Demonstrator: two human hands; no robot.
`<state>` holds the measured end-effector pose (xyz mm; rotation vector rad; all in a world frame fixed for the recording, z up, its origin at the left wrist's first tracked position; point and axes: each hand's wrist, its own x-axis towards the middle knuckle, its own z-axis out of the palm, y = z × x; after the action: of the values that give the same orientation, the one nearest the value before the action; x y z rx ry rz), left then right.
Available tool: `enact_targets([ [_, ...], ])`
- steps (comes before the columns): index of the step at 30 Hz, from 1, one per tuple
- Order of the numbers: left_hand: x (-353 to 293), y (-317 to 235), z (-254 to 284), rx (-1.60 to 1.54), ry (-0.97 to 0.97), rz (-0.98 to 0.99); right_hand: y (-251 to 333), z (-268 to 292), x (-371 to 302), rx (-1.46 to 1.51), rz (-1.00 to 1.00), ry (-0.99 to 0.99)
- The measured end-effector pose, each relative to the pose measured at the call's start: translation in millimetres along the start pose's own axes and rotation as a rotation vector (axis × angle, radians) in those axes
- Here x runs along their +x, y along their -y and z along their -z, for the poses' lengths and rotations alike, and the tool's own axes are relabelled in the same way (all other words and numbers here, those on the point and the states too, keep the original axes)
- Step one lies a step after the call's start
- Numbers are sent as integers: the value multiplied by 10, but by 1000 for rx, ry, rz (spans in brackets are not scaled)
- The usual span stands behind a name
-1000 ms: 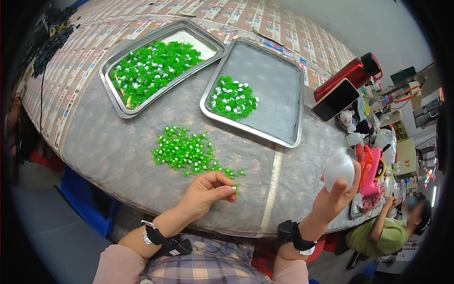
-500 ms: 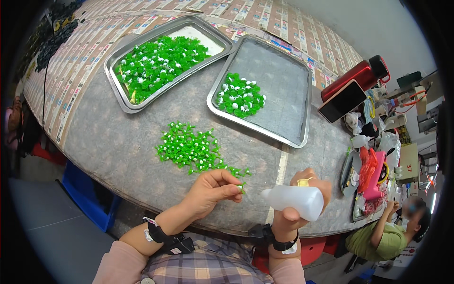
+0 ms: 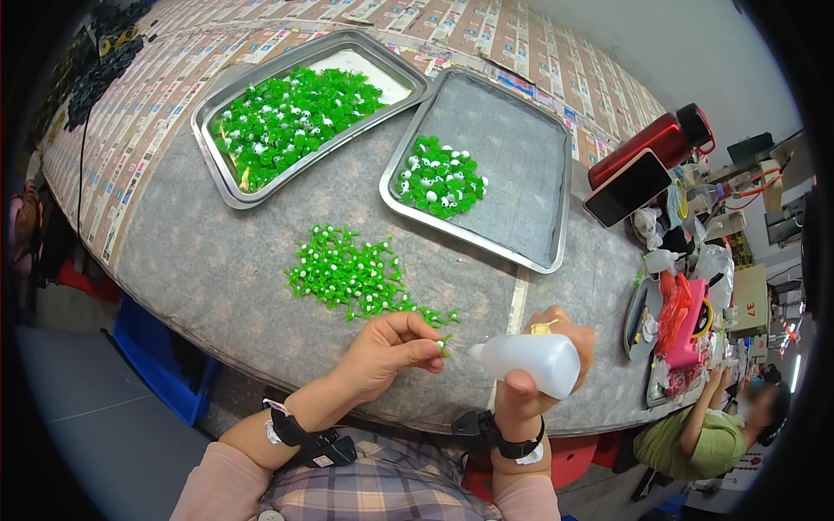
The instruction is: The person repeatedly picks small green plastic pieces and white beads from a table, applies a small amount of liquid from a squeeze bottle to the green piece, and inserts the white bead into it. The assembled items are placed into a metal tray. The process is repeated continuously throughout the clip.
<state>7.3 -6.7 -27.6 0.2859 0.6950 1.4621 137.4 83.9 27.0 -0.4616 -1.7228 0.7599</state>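
Observation:
Between thumb and fingertips, my left hand (image 3: 391,349) pinches a small green plastic piece with a white top (image 3: 441,345). My right hand (image 3: 556,352) is wrapped round a translucent white squeeze bottle (image 3: 534,360). The bottle lies nearly level, its narrow nozzle pointing left toward the green piece, with a gap between them. A scattered pile of similar green and white pieces (image 3: 352,273) lies on the table just beyond my left hand. Farther off, a metal tray (image 3: 560,200) bears a small cluster of green pieces with round white parts.
A second metal tray (image 3: 228,187), heaped with green and white pieces, overlaps the first at the far left. At right stand a red flask (image 3: 647,148) and a phone (image 3: 627,187) leaning on it. Beyond are a pink container (image 3: 691,326) and a seated person (image 3: 708,438).
My right hand has brought the bottle slightly left, so its nozzle is closer to the green piece. My left hand has stayed in place.

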Motion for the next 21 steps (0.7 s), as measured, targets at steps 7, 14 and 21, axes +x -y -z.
enact_targets([
  [7,-4,1,9,8,8,7,18,-19,2,40,-29,-94],
  [14,-5,3,27,8,25,15,-13,-7,6,6,-13,-91],
  [21,-4,12,2,95,-6,-62,8,-22,-9,75,-31,-201],
])
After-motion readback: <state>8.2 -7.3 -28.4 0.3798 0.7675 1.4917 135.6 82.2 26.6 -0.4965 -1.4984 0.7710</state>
